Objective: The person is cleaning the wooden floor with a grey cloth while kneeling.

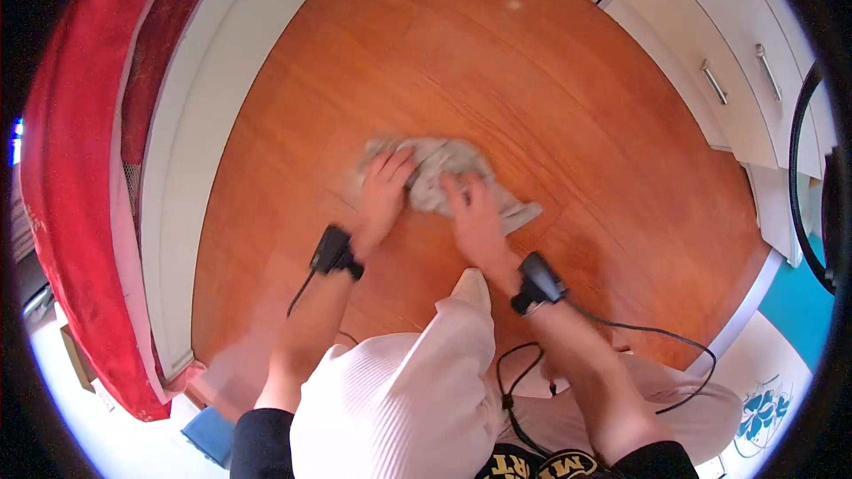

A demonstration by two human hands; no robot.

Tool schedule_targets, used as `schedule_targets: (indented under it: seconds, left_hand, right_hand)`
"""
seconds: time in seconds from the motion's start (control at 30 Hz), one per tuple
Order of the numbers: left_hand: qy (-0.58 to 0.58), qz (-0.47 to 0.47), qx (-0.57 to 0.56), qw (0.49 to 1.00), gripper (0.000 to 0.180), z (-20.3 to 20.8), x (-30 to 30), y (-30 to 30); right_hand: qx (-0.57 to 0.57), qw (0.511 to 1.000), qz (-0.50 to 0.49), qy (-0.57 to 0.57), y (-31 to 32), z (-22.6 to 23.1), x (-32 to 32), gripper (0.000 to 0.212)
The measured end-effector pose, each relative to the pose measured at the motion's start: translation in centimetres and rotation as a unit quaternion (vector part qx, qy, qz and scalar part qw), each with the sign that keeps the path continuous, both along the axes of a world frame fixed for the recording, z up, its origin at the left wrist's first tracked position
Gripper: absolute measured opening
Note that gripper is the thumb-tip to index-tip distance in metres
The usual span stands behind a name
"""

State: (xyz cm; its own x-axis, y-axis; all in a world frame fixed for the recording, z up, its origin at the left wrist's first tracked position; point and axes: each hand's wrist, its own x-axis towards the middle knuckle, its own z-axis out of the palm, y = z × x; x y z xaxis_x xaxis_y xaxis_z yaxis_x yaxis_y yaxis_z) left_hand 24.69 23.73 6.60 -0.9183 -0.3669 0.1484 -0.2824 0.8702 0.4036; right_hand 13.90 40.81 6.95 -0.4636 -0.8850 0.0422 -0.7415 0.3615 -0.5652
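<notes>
A crumpled grey-beige cloth (pixel 453 157) lies on the brown wood floor (pixel 426 62) in front of my knees. My left hand (pixel 385 193) grips its left part from above, the fingers bent down onto the fabric. On its near side my right hand (pixel 476 209) is closed on the cloth with curled fingers. A loose corner trails out to the right, past my right hand. Both hands are slightly blurred, and the fabric under the fingertips is hidden.
A white bed base (pixel 209 89) with red bedding (pixel 80 160) runs along the left. White drawers (pixel 701 62) with metal handles stand at the upper right. Black cables (pixel 674 334) run from my right wrist strap over my lap. My bent knee (pixel 408 372) is close behind the hands.
</notes>
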Motion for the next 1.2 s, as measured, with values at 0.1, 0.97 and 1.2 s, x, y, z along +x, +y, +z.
schedule_targets:
  seconds: [0.1,0.97,1.2]
  left_hand:
    - [-0.037,0.091,0.031,0.995,0.044,-0.1,10.3,2.5]
    - [-0.055,-0.038,-0.02,0.998,0.081,0.3,-15.9,12.7]
    - [-0.099,0.138,-0.032,0.985,0.053,0.7,-13.0,1.1]
  right_hand:
    - [-0.013,0.991,0.117,-0.055,-0.2,-1.0,5.8,0.047]
    - [0.067,0.976,-0.206,-0.01,14.7,1.1,-11.9,0.061]
    - [0.088,0.979,-0.183,-0.022,12.8,1.9,-12.1,0.043]
